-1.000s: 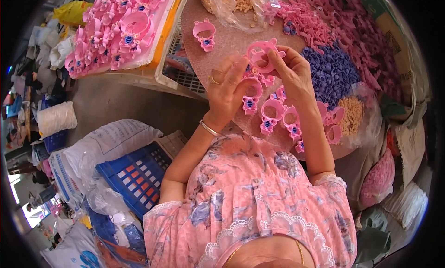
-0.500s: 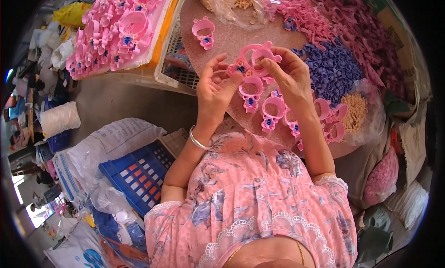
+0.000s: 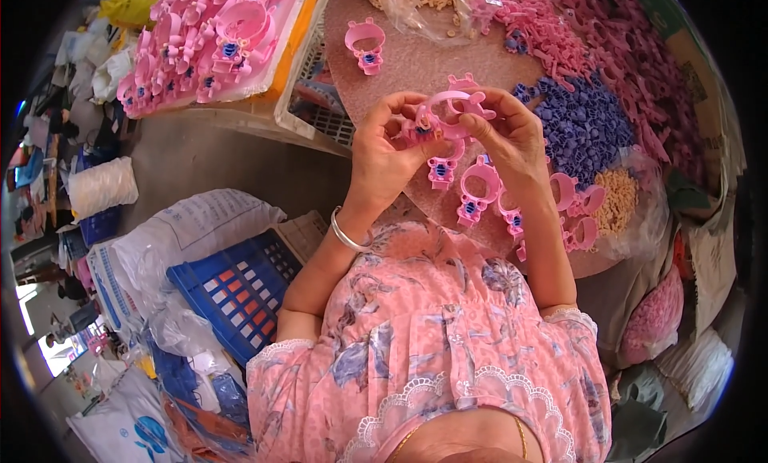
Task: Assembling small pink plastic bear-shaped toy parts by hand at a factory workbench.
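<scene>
My left hand (image 3: pixel 382 160) and my right hand (image 3: pixel 512 139) hold one pink plastic ring-shaped toy part (image 3: pixel 445 100) between them, above the round table. Left fingers and thumb pinch its small base, partly hidden by them. My right thumb and fingers grip the ring's eared side. Just below the hands lies a similar pink ring piece with a blue insert (image 3: pixel 442 173), partly covered. To its right sits another such ring piece (image 3: pixel 479 180), and several more lie around my right forearm. A single pink ring piece (image 3: pixel 368 56) rests farther off on the table.
Blue small parts (image 3: pixel 572 127) are heaped on the right, beside pink parts (image 3: pixel 640 71) and beige parts (image 3: pixel 618 199). Clear plastic bagging (image 3: pixel 420 19) lies at the far side. A tray of pink pieces (image 3: pixel 196 55) stands far left. A blue crate (image 3: pixel 232 295) is near my left elbow.
My left hand has moved right, its fingers closing farther around the toy part's base. The held ring has tilted. The view has shifted slightly.
</scene>
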A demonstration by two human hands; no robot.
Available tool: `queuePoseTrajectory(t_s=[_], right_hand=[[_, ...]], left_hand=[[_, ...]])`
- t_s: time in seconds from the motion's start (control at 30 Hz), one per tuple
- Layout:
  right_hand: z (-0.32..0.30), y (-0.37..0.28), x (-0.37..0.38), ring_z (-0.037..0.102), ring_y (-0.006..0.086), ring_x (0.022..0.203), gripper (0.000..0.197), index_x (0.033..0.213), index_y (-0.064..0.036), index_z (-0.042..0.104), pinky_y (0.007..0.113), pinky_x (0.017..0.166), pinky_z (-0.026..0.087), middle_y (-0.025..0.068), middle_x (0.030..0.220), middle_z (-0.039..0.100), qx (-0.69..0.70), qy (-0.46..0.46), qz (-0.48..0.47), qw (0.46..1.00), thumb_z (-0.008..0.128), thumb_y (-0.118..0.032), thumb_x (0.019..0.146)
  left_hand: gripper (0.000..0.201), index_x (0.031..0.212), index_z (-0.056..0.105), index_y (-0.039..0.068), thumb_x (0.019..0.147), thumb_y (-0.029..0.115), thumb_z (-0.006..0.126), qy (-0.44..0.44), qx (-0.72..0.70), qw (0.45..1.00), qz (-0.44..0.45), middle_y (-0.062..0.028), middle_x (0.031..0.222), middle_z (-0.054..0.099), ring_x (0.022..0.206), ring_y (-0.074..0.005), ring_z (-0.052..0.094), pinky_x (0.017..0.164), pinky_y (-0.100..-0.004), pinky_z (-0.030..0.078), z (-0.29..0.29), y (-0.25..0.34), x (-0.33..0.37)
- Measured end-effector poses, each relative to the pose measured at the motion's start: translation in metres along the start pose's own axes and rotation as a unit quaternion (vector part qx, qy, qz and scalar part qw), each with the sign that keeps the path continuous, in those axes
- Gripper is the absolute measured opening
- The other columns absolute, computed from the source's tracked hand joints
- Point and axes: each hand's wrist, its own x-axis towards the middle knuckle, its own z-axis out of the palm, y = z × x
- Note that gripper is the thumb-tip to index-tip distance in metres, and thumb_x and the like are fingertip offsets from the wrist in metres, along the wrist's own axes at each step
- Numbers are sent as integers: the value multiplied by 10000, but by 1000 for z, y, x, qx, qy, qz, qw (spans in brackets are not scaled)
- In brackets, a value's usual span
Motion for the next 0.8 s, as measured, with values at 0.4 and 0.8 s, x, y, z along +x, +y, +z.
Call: queuePoseTrajectory(t_s=[0.4, 0.8], right_hand=[[10, -5, 5, 630, 119, 875, 298, 1125, 19, 584, 229, 762, 513, 59, 983, 652, -36, 24, -1, 999, 680, -61, 855], [26, 7, -6, 598, 222, 821, 177, 929, -39, 690, 305, 684, 477, 98, 899, 621, -380, 81, -321, 864, 717, -3, 758]], left_hand=[[473, 1110, 569, 35, 698, -44, 787, 0, -140, 983, -115, -19, 1004, 583, 816, -66, 594, 710, -203, 522, 3, -2, -2], [489, 1219, 467, 17, 795, -57, 700, 47, -198, 979, -18, -56, 1116, 540, 965, -115, 578, 866, -240, 507, 4, -8, -2]])
